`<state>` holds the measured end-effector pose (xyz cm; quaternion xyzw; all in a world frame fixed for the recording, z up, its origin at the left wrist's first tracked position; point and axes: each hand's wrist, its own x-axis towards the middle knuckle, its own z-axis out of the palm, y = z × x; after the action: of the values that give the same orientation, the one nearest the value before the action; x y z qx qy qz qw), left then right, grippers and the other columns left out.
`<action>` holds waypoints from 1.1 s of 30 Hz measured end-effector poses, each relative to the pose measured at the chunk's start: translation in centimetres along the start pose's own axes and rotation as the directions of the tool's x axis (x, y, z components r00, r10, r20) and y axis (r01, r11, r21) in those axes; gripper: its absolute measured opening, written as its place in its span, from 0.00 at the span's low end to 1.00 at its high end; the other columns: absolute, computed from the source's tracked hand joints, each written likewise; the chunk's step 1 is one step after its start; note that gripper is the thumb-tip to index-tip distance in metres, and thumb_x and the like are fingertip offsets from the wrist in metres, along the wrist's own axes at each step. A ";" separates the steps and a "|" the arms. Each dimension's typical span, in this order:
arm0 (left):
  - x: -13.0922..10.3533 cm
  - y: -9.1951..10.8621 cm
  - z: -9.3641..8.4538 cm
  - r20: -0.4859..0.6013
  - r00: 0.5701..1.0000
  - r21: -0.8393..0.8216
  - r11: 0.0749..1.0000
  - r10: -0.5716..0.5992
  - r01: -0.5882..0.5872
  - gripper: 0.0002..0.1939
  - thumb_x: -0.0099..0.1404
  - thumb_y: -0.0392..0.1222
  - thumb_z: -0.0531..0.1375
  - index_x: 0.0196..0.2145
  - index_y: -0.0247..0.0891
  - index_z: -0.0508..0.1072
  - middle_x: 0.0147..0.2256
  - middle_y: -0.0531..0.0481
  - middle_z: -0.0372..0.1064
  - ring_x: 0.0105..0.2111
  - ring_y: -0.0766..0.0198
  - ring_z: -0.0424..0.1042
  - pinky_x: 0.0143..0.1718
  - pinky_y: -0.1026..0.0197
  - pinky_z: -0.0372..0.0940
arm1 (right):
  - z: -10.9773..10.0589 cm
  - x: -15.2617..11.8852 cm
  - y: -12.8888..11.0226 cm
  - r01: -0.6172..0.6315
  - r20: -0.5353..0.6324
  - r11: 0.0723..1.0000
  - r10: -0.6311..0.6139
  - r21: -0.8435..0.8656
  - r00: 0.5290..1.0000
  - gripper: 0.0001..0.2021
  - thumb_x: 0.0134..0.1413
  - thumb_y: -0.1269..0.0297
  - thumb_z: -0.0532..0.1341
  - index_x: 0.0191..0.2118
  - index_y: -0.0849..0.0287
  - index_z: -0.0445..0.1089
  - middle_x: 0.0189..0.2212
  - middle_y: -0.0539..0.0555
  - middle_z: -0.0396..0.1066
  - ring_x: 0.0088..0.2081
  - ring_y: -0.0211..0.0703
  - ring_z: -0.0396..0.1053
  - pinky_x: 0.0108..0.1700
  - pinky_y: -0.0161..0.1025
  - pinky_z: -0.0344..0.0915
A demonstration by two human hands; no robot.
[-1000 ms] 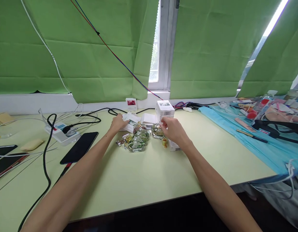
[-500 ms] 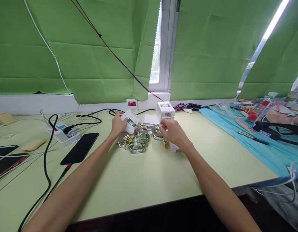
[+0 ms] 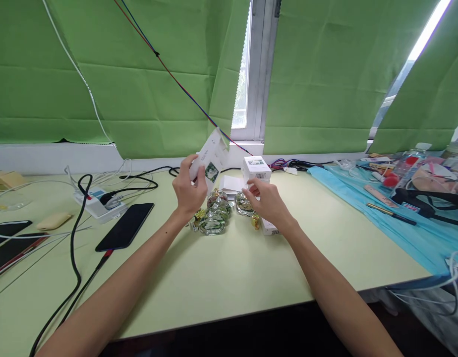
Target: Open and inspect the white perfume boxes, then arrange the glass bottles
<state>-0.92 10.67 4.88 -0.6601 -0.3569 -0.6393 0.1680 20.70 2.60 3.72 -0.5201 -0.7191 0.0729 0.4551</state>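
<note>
My left hand (image 3: 190, 186) grips a white carton (image 3: 210, 166) with a small green picture and lifts it, tilted, above the table. Its flaps at the upper right end look open. Below it stands a row of clear glass perfume bottles (image 3: 214, 220), with gold and clear caps (image 3: 198, 219) beside them. My right hand (image 3: 266, 198) hovers with its fingers curved and slightly apart, next to another glass perfume bottle (image 3: 244, 203); whether it touches the bottle cannot be made out. A gold cap (image 3: 255, 221) stands just below this hand. White boxes (image 3: 256, 168) are stacked behind it.
Another white box (image 3: 269, 227) lies partly under my right wrist. Left are a black phone (image 3: 125, 225), a power strip (image 3: 98, 204) and loose cables. A blue sheet (image 3: 385, 223) with sunglasses, a pen and a bottle covers the right side. Green curtains (image 3: 169, 89) hang behind.
My left hand has raised the white carton off the table and turned it, its far end now pointing up and right. My right hand stays by the bottle, its fingers a little more spread.
</note>
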 end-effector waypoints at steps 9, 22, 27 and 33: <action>-3.5 6.2 -2.5 0.005 0.896 -0.132 0.889 0.444 -0.439 0.23 0.69 0.32 0.60 0.60 0.41 0.65 0.38 0.48 0.80 0.26 0.71 0.76 0.29 0.70 0.66 | 0.5 0.3 -1.0 -0.088 0.014 0.805 0.099 0.587 0.995 0.40 0.61 0.36 0.57 0.69 0.56 0.52 0.55 0.64 0.72 0.46 0.52 0.77 0.50 0.52 0.75; -7.6 7.2 -3.5 0.400 0.890 -0.302 0.948 0.219 -0.098 0.33 0.66 0.36 0.60 0.65 0.43 0.51 0.29 0.56 0.70 0.22 0.68 0.69 0.21 0.67 0.64 | 0.7 0.0 -1.9 -0.083 0.134 0.771 -0.003 0.632 0.991 0.58 0.43 0.32 0.69 0.72 0.48 0.38 0.61 0.66 0.60 0.56 0.57 0.70 0.58 0.56 0.69; -7.9 7.5 -3.8 0.439 0.882 -0.344 0.939 0.168 -0.008 0.36 0.66 0.41 0.62 0.65 0.44 0.49 0.31 0.55 0.68 0.25 0.67 0.70 0.22 0.67 0.65 | 0.7 0.0 -2.1 -0.085 0.108 0.801 0.025 0.592 0.994 0.58 0.41 0.35 0.71 0.72 0.47 0.40 0.59 0.64 0.61 0.55 0.56 0.70 0.58 0.56 0.68; -8.2 7.5 -3.7 0.463 0.874 -0.379 0.924 0.149 0.043 0.36 0.66 0.41 0.62 0.65 0.45 0.49 0.31 0.56 0.66 0.25 0.68 0.69 0.22 0.68 0.63 | 0.4 -0.1 -2.1 -0.083 0.109 0.815 0.024 0.574 0.994 0.56 0.43 0.39 0.71 0.71 0.51 0.43 0.59 0.63 0.61 0.54 0.54 0.69 0.58 0.54 0.68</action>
<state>2.10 0.89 -0.84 -0.8280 -0.2390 -0.5057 -0.0389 18.94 1.75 4.67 -0.3734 -0.6694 0.3252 0.5538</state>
